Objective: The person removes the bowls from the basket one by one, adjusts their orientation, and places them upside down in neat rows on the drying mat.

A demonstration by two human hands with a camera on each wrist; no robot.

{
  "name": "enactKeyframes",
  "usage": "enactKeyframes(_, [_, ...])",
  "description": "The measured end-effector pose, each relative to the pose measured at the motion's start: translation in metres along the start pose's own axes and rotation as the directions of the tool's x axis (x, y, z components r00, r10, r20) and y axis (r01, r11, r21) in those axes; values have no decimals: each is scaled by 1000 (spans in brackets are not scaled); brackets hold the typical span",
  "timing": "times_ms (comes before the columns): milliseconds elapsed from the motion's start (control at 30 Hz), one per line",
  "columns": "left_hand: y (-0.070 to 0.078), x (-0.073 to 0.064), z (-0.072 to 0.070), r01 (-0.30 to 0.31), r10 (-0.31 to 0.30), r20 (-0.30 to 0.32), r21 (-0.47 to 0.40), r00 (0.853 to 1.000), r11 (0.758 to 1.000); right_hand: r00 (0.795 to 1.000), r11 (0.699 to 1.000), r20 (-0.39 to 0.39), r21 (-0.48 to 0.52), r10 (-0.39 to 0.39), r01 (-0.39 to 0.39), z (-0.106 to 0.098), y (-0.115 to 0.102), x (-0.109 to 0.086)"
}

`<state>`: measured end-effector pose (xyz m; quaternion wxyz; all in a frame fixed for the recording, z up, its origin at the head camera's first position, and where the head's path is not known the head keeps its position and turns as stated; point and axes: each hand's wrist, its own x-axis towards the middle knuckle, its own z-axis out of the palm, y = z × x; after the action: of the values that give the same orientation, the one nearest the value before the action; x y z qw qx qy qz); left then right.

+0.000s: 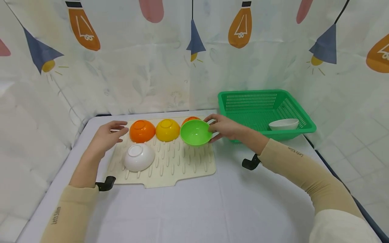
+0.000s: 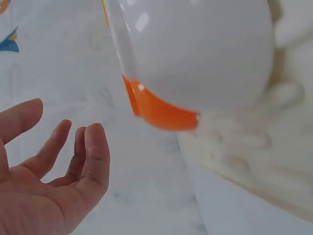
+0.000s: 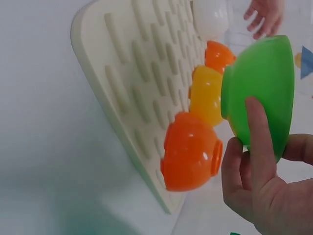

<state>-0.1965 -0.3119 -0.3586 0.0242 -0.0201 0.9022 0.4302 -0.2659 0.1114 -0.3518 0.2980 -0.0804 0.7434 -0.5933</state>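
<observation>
My right hand [image 1: 223,127] pinches the rim of a light green bowl [image 1: 196,133], thumb on one side and fingers on the other, as the right wrist view shows. The bowl is held above the cream drying mat [image 1: 188,168], its inside facing me. Behind it an orange bowl [image 3: 190,152] lies upside down on the mat. A yellow bowl [image 1: 167,130] and another orange bowl [image 1: 142,131] are overturned along the back. Nearer me rests a white bowl [image 1: 139,157], base up and tilted. My left hand [image 1: 107,136] hovers left of these bowls with loosely bent fingers, holding nothing.
A green plastic basket [image 1: 249,114] stands at the back right, with a white bowl [image 1: 284,124] inside. A white cloth covers the table [image 1: 194,212]. Behind hangs a patterned curtain [image 1: 130,67].
</observation>
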Motion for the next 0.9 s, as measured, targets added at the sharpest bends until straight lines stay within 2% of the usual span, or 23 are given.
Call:
enactKeyframes(100, [24, -2, 16, -17, 19, 31, -53, 999, 998, 1000, 1000, 7, 5, -10, 10, 3, 2, 0])
enactKeyframes(200, [42, -4, 33, -20, 33, 100, -134, 994, 991, 1000, 1000, 15, 14, -9, 9, 6, 4, -1])
enactKeyframes(267, [50, -5, 45, -17, 49, 154, -206, 987, 978, 1000, 1000, 18, 22, -6, 6, 8, 5, -2])
enactKeyframes(367, [60, -3, 64, 4, 71, 218, -325, 973, 946, 1000, 999, 19, 35, -2, 1, 10, 6, -3])
enactKeyframes(533, [70, 1, 93, 60, 71, 296, -413, 952, 909, 1000, 998, 4, 57, -1, 1, 13, 9, -5])
enactKeyframes(667, [72, 3, 111, 138, 45, 363, -462, 931, 876, 1000, 997, -2, 77, 3, -3, 16, 13, -4])
enactKeyframes(767, [73, 4, 120, 189, 50, 415, -514, 909, 837, 1000, 996, -10, 88, 5, -4, 18, 16, -4])
enactKeyframes(900, [74, 7, 126, 225, 78, 461, -567, 884, 792, 1000, 994, -17, 108, 3, -1, 21, 19, -3])
